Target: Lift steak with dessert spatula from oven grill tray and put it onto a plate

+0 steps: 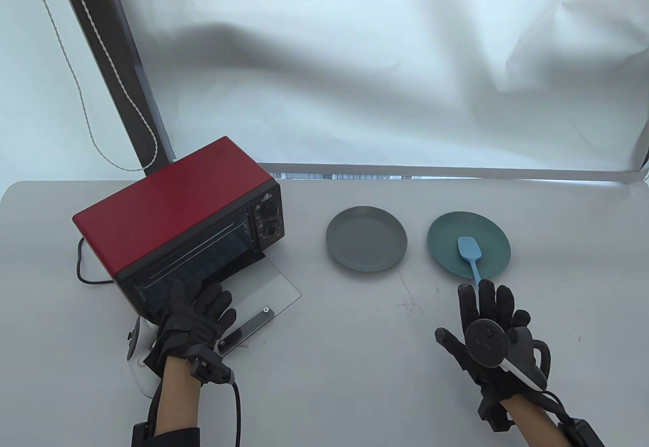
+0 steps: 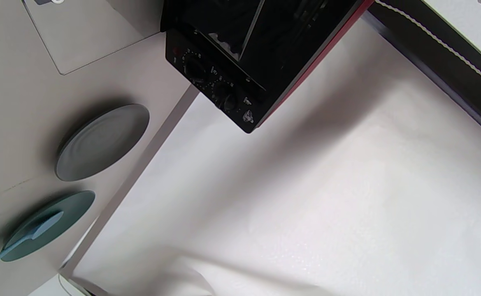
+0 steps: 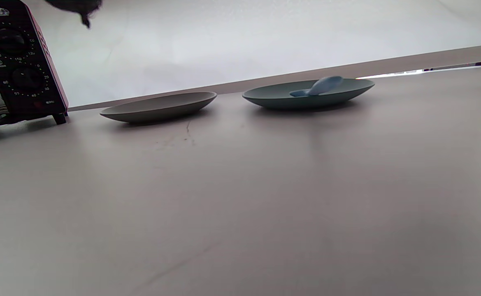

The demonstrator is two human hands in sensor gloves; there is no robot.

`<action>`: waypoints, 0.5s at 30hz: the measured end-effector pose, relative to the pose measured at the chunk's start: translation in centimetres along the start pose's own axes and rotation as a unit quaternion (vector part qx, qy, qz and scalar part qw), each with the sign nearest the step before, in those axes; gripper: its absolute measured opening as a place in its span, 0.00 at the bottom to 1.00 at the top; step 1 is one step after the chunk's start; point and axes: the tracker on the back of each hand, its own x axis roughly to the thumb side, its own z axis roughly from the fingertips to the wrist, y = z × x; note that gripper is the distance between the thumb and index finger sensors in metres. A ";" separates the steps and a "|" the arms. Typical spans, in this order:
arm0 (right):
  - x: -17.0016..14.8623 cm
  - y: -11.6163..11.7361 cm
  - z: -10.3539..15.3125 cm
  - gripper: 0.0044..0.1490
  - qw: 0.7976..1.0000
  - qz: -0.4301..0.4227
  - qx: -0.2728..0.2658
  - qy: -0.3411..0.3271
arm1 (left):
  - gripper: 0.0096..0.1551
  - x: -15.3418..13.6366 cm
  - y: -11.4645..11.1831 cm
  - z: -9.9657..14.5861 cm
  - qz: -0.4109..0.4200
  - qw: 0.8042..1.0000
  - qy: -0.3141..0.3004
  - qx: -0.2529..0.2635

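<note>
A red toaster oven stands at the table's left with its glass door folded down flat. My left hand lies at the oven's mouth, fingers stretched over the door's hinge edge. No steak or grill tray shows in any view. The light blue dessert spatula lies on the teal plate, its handle pointing toward me. Just behind the handle's end is my right hand, fingers straight and holding nothing. An empty grey plate sits to the left of the teal one.
The oven's knobs face the plates. The door handle lies beside my left wrist. A black power cable loops behind the oven's left end. White sheeting hangs behind the table's far edge.
</note>
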 end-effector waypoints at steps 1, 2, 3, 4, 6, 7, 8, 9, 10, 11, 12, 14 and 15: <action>0.0 0.0 0.0 0.60 1.000 0.000 0.001 0.001 | 0.42 0.1 0.1 0.0 0.001 1.000 -0.001 0.002; 0.0 0.1 0.0 0.60 1.000 0.000 0.003 0.002 | 0.42 0.2 0.4 -0.1 0.003 1.000 -0.002 0.006; 0.0 0.1 -0.1 0.60 1.000 0.001 0.005 0.003 | 0.42 0.4 0.6 -0.2 0.007 1.000 -0.003 0.010; 0.0 0.1 -0.1 0.60 1.000 0.001 0.006 0.003 | 0.41 0.4 0.8 -0.3 0.008 1.000 -0.003 0.013; 0.0 0.1 -0.1 0.60 1.000 0.003 0.007 0.005 | 0.41 0.6 1.3 -0.5 0.013 1.000 0.001 0.027; 0.0 0.1 -0.1 0.60 1.000 0.003 0.008 0.006 | 0.41 0.7 1.6 -0.6 0.015 0.999 0.005 0.035; 0.0 0.1 -0.1 0.60 1.000 0.003 0.008 0.007 | 0.40 0.7 1.9 -0.8 0.018 0.999 0.007 0.041; 0.0 0.1 -0.1 0.60 1.000 0.003 0.007 0.008 | 0.40 0.7 2.1 -1.0 0.020 0.999 0.007 0.044; -0.1 0.0 -0.1 0.60 1.000 0.004 0.007 0.010 | 0.40 0.7 2.4 -1.2 0.023 0.999 0.008 0.048; -0.1 0.0 -0.1 0.60 1.000 0.004 0.006 0.011 | 0.40 0.7 2.6 -1.4 0.027 0.998 0.008 0.051; -0.2 0.0 -0.2 0.60 1.000 0.004 0.007 0.013 | 0.41 0.7 2.8 -1.5 0.030 0.998 0.006 0.053; -0.3 0.1 -0.3 0.60 1.000 0.006 0.009 0.018 | 0.41 0.7 3.1 -1.9 0.036 0.998 0.007 0.059; -0.4 0.1 -0.3 0.60 1.000 0.006 0.011 0.020 | 0.41 0.8 3.3 -2.1 0.038 0.997 0.007 0.063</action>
